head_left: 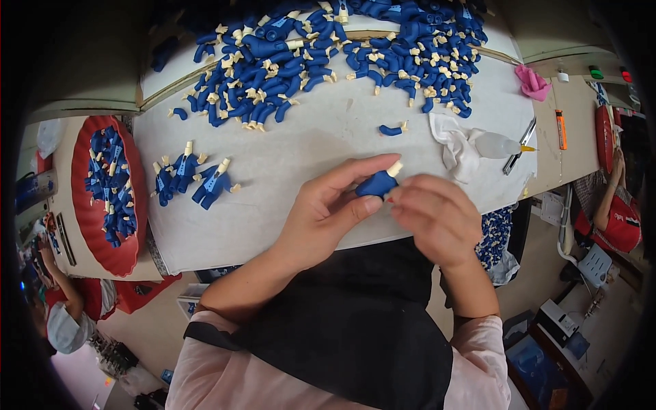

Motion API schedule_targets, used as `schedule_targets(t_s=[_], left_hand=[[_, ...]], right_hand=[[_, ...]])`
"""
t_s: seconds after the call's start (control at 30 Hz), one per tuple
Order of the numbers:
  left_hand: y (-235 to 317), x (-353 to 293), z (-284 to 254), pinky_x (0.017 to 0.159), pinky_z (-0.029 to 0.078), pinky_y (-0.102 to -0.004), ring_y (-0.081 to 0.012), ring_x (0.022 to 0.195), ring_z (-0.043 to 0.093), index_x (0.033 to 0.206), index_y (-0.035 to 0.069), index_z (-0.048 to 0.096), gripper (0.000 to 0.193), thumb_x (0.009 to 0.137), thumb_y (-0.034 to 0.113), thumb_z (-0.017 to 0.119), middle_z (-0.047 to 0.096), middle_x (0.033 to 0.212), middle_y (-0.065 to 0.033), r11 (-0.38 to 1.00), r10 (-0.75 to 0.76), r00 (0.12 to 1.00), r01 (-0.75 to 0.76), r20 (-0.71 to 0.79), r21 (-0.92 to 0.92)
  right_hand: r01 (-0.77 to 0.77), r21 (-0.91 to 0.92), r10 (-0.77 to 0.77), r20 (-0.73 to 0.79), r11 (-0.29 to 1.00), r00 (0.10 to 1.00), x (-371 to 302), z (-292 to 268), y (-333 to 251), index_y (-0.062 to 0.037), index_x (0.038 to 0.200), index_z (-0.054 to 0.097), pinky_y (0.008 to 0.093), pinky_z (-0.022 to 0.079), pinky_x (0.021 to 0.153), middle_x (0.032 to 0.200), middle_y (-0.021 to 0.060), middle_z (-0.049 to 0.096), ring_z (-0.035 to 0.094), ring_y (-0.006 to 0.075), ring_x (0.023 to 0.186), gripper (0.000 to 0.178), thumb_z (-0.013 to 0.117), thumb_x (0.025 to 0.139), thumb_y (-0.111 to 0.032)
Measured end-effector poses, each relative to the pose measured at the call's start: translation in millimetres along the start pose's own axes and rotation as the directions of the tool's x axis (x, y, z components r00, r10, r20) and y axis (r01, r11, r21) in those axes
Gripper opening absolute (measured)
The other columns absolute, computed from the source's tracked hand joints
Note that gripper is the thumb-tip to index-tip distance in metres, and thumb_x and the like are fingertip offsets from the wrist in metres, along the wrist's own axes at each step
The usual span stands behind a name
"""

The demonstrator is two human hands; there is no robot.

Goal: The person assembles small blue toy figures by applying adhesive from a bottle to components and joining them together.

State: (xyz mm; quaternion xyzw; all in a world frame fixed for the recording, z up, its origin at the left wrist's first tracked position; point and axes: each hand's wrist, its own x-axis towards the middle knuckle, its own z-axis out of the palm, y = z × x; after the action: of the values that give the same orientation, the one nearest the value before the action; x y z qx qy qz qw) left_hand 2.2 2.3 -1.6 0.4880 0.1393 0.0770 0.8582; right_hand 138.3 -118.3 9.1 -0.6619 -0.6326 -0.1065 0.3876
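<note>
Over the front of the white table, my left hand (324,208) is closed around a blue doll body (374,185) with a cream neck. The neck points up and to the right between the two hands. My right hand (441,215) meets the right side of the body with its fingers drawn together, slightly smeared by motion. Whatever sits between those fingertips is hidden. Beyond the hands lies one loose blue doll arm (391,130) with a cream hand. To the left, several blue doll bodies with arms attached, one of them a suited figure (214,183), lie in a group.
A large pile of blue doll arms (256,89) covers the table's far side. At the left stands a red scalloped tray (82,198) holding more bodies. On the right are a white cloth (454,147), a needle-tipped squeeze bottle (495,145), a pink cloth (532,83) and an orange stick-like object (561,130).
</note>
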Motion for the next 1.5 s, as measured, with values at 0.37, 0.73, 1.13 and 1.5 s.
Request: schedule_targets(t_s=[0.37,0.73,1.13,1.5], left_hand=[[-9.8,1.3,1.2,0.090,0.035,-0.0310,-0.0205,0.111,0.043,0.107,0.000,0.042,0.032,0.077,-0.008,0.050,0.046,0.115,-0.0099,0.968,0.193,0.977,-0.205,-0.092,-0.147],[-7.8,-2.6,8.5,0.087,0.041,-0.0331,-0.0228,0.100,0.051,0.107,0.001,0.041,0.037,0.074,-0.006,0.057,0.051,0.100,-0.0112,0.964,0.225,0.947,-0.250,-0.229,-0.090],[-9.5,-0.8,2.0,0.085,0.041,-0.0296,-0.0217,0.108,0.046,0.103,0.001,0.040,0.034,0.074,-0.011,0.053,0.048,0.106,-0.0112,0.950,0.290,0.937,-0.307,-0.196,-0.060],[-17.9,-3.0,14.9,0.086,0.041,-0.0302,-0.0212,0.103,0.049,0.101,-0.001,0.043,0.033,0.072,-0.011,0.056,0.050,0.103,-0.0120,0.928,0.365,0.900,-0.331,-0.239,0.169]], right_hand=[[-0.550,0.522,0.674,-0.067,0.652,0.736,-12.1,1.6,-17.9,0.0020,0.093,0.056,0.0238,0.042,0.068,0.086,0.0106,0.051,0.052,0.0166,0.074,0.030,0.053,0.065,0.013],[-0.282,-0.076,0.282,-0.008,0.956,0.959,-5.2,27.5,-40.5,-0.0115,0.108,0.057,0.0252,0.042,0.056,0.078,0.0067,0.041,0.046,0.0191,0.068,0.060,0.054,0.052,0.009],[-0.524,0.644,0.711,-0.043,0.557,0.702,-13.8,4.8,-41.7,0.0046,0.098,0.048,0.0247,0.043,0.070,0.090,0.0102,0.051,0.053,0.0148,0.079,0.028,0.053,0.071,0.013],[-0.434,0.750,0.699,-0.053,0.499,0.713,8.1,26.2,-47.9,0.0018,0.086,0.050,0.0215,0.044,0.068,0.086,0.0094,0.054,0.054,0.0124,0.076,0.022,0.058,0.069,0.012]])
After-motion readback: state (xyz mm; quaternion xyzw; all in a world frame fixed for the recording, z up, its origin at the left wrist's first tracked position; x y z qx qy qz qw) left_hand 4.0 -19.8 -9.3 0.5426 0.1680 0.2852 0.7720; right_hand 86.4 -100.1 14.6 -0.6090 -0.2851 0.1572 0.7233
